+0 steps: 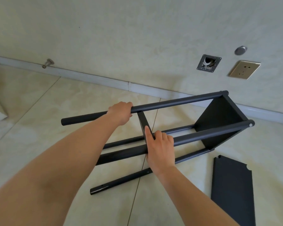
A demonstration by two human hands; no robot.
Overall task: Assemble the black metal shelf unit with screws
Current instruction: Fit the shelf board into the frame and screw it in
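The black metal shelf unit (219,118) lies on its side on the tiled floor, with one panel fixed between the poles at its right end. My left hand (121,112) grips the upper far pole (178,102). A second black shelf panel (144,123) stands edge-on between the two upper poles. My right hand (160,150) holds that panel where it meets the upper near pole (207,133), thumb lying along the panel. Two lower poles rest on the floor beneath. No screws are visible.
A loose black shelf panel (232,190) lies flat on the floor at lower right. A loose black pole (121,181) lies in front of the unit. The wall behind carries a socket (244,69), an open wall box (208,62) and a doorstop (47,63).
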